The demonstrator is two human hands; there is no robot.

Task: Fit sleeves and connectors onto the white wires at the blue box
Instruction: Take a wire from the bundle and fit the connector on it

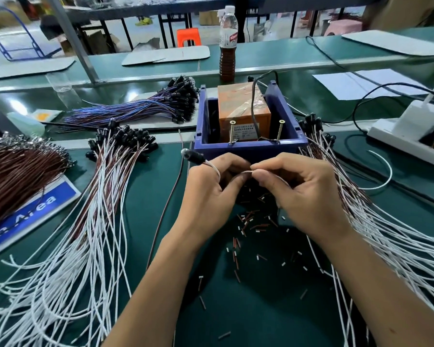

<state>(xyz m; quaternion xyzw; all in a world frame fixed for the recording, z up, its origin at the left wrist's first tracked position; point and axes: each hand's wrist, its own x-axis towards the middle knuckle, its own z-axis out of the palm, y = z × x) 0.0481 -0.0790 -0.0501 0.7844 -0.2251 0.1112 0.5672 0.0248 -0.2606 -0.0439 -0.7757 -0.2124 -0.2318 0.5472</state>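
Note:
The blue box [248,149] stands at the centre of the green table, holding an orange block [241,108] with two screws at its front. Just in front of the box my left hand [211,194] grips a white wire [213,166] whose black connector with a clear tip [192,154] sticks out to the upper left. My right hand [301,191] pinches the same wire between thumb and forefinger, close to the left fingertips. Whether a sleeve sits on the wire is hidden by the fingers. Small brown and white sleeve pieces [251,221] lie scattered below my hands.
Bundles of white and brown wires with black connectors [105,186] fan out left and another bundle [361,209] right. A blue-purple wire bundle [140,106] and a brown bundle [18,176] lie farther left. A bottle [228,46] stands behind the box; a white power strip [409,128] sits right.

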